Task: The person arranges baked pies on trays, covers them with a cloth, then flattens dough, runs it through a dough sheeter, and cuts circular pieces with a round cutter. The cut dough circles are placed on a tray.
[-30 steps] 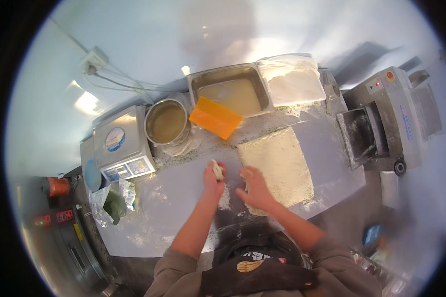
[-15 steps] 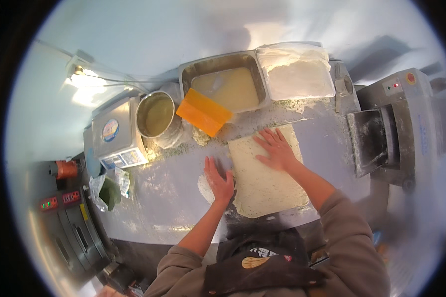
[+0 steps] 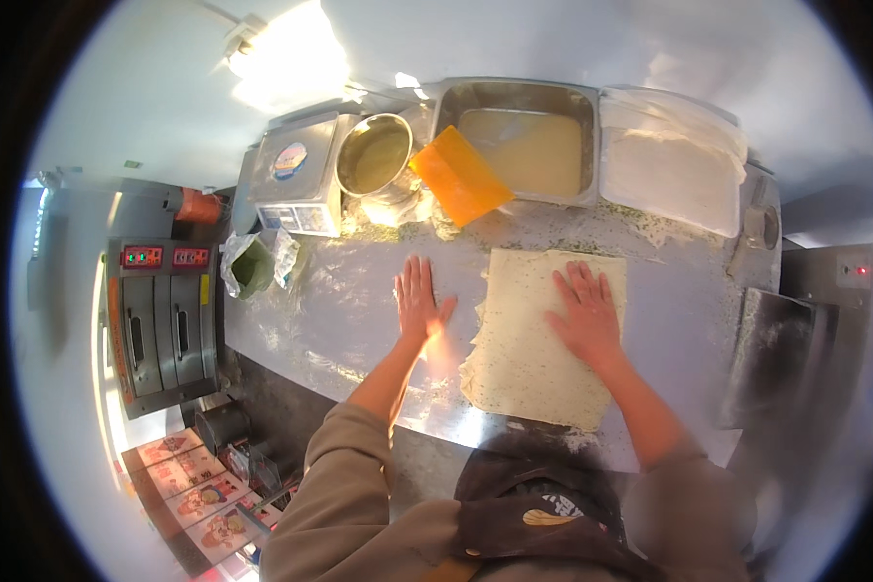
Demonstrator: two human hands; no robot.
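A pale rectangular sheet of dough [image 3: 524, 354], flecked with green bits, lies flat on the floured table. My right hand [image 3: 586, 318] rests on its right half, palm down with the fingers spread and holding nothing. To the left of the sheet, apart from its ragged left edge, my left hand [image 3: 419, 306] is over bare tabletop. Its fingers are stretched out and the thumb stands away from them; nothing is in it. Beyond the hands, an orange rectangular block or box [image 3: 464, 179] leans against the front of a metal pan.
Along the back stand a scale [image 3: 296, 165], a round metal pot [image 3: 374, 155], the deep metal pan [image 3: 594, 145] of pale contents and a white flour tray [image 3: 674, 184]. An opened foil bag [image 3: 252, 267] sits at the left. A machine [image 3: 781, 339] borders the right; an oven [image 3: 160, 325] stands far left.
The whole view has swung left, so the table appears farther right. My left hand has drawn slightly away from the sheet's edge; my right hand lies nearer its right edge.
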